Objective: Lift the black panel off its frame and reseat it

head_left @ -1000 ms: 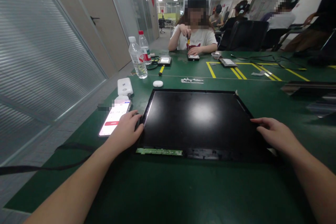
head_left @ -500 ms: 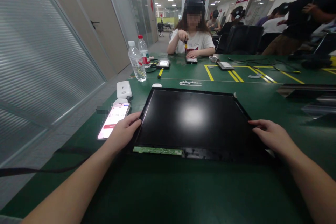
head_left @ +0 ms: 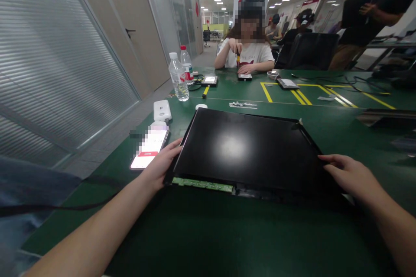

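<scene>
A black LCD screen panel (head_left: 247,151) lies in front of me, with a bright reflection on its glossy face. Along its near edge runs a narrow green circuit board (head_left: 203,184). A thin black frame (head_left: 276,117) shows around the panel, and the panel sits a little askew in it, raised on the left. My left hand (head_left: 165,162) is closed on the left edge, its fingertips partly hidden. At the right edge, my right hand (head_left: 347,173) pinches the side between thumb and fingers.
Left of the panel lie a lit phone (head_left: 151,147) and a white power bank (head_left: 161,111). Two water bottles (head_left: 178,78) stand behind. Across the green table (head_left: 227,233), a co-worker (head_left: 248,52) holds a screwdriver over a hard drive (head_left: 245,77). Someone's blue clothing (head_left: 32,199) is at far left.
The panel now sits askew against its frame, its left side higher. My left hand has shifted along the left edge. Blue clothing has come into view at left, and the view has shifted slightly.
</scene>
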### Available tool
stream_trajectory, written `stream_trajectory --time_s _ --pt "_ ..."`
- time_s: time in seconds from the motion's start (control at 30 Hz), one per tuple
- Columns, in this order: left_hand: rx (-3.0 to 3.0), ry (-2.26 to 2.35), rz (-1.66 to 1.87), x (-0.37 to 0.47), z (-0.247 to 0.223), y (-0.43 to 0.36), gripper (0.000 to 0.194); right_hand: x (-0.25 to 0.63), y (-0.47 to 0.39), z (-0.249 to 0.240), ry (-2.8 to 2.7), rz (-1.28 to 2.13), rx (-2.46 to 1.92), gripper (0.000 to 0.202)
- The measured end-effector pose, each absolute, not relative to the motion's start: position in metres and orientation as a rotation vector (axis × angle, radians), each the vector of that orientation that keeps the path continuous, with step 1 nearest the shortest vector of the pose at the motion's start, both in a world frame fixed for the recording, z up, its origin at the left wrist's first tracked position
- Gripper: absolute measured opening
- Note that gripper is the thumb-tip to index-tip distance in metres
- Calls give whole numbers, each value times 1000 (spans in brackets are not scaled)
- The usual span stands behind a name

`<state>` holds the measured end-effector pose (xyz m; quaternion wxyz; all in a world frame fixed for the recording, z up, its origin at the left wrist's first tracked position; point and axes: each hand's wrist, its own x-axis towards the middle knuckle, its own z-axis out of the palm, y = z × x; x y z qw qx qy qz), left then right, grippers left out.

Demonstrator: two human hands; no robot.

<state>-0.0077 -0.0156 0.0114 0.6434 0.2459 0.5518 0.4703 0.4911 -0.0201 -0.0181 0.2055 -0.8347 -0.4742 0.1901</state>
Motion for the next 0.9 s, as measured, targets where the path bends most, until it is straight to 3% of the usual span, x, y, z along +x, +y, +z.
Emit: stream_trajectory --time_s 0.1,0.17,0.4,0.63,0.9 --pt "570 1311 1070 -6 14 -18 98 491 -20 -18 -1335 493 -2323 46" --pt "576 1365 1083 -3 19 -20 98 491 -20 -17 -1333 470 -2331 45" --pt "614 1373 1051 3 29 -23 51 492 -19 -18 -1339 495 -2348 46" --pt "724 1329 1093 -5 25 -21 32 496 -20 -21 -1367 450 -2312 45" --pt "1017 1154 1081 -11 18 -26 70 491 -19 -20 -1316 445 -2313 42"
